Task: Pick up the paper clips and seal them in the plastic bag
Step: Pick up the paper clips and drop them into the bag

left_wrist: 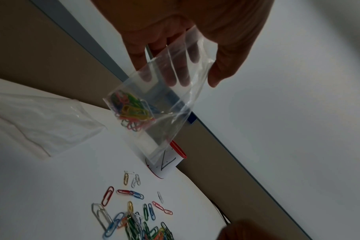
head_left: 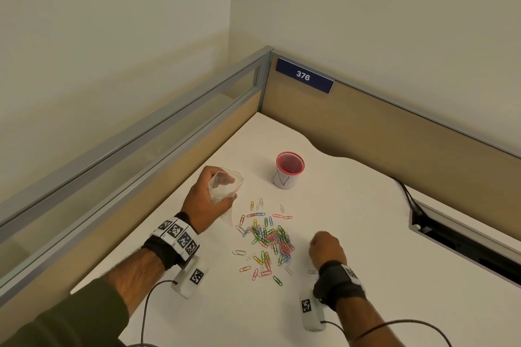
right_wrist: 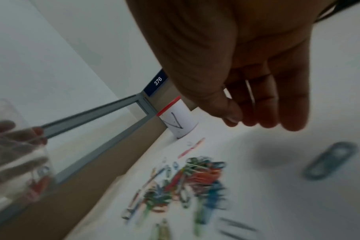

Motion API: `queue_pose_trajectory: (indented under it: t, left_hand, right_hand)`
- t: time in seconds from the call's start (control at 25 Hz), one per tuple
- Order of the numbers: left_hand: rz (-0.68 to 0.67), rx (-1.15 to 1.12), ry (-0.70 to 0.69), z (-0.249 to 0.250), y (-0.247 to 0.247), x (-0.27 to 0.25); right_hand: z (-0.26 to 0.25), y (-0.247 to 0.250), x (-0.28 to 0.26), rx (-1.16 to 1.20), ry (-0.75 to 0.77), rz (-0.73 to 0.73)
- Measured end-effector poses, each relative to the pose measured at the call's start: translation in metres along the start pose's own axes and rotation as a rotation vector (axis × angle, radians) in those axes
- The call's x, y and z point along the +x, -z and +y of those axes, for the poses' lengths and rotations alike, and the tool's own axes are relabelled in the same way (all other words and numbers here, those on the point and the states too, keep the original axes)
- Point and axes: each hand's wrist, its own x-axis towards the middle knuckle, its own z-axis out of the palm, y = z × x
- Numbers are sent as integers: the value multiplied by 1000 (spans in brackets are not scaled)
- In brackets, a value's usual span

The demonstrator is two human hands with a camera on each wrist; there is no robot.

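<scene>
Left hand: the left hand (head_left: 207, 200) is raised above the left part of the desk (head_left: 352, 234), its fingers and thumb curled round the plastic bag (head_left: 225, 184).
Plastic bag: clear; in the head view its mouth gapes upward. In the left wrist view the plastic bag (left_wrist: 154, 104) hangs from the fingers (left_wrist: 170, 71), which show through the film, and a small bunch of coloured clips (left_wrist: 131, 110) lies in its lower corner.
Paper clips: the paper clips (head_left: 267, 239) lie loose on the desk in a dense heap with strays scattered all round it. The heap sits between the two hands, nearer the person than the bag and to its right, apart from the left hand.
Right hand: the right hand (head_left: 327, 246) hovers just to the right of the heap, fingers bent downward. In the right wrist view the right hand (right_wrist: 247, 73) has the thumb drawn against the fingertips and a thin pale wire loop, seemingly a clip, runs across the fingers (right_wrist: 263, 104); the view is blurred, so whether it is truly pinched cannot be told.
Near the right hand: one grey clip (right_wrist: 331, 162) lies alone on the desk to the right of the heap, below the fingertips.
Cup: a red mesh cup (head_left: 289, 170) wrapped in white paper stands upright beyond the heap, well apart from both hands.
Second bag: another clear bag (left_wrist: 41, 123) lies flat on the desk to the left.
Sign: a blue plate (head_left: 304, 75) reading 376 is fixed on the partition at the far corner.
</scene>
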Motion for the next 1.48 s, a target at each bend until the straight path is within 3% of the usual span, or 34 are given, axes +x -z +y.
queue_pose_trajectory:
  t: [0.16,0.4,0.48,0.64,0.96,1.28,1.48]
  left_hand:
    - [27,-3,-5,-4,1,1]
    - [8,-9,-5,-3,0,3]
    - [5,0,-8,-2,1,2]
    - [4,9,-5,0,0,2]
    - [-45,-13,21,1,-12,-3]
    - [-78,4,27,-5,-20,-3]
    - [-83,27,12,-6,-26,-4]
  right_hand:
    - [19,-12,-11,-64,-93,-43]
    - [-18,-18,0,486,51,1]
    - [-24,-14,3,340,151,-17]
    - [-35,-17,-7,-266,355,-235]
    - [-49,-35,-4,-274,431,-53]
    - [-45,-3,-1,93,281,-14]
    - [-67,61,-29,538,354,46]
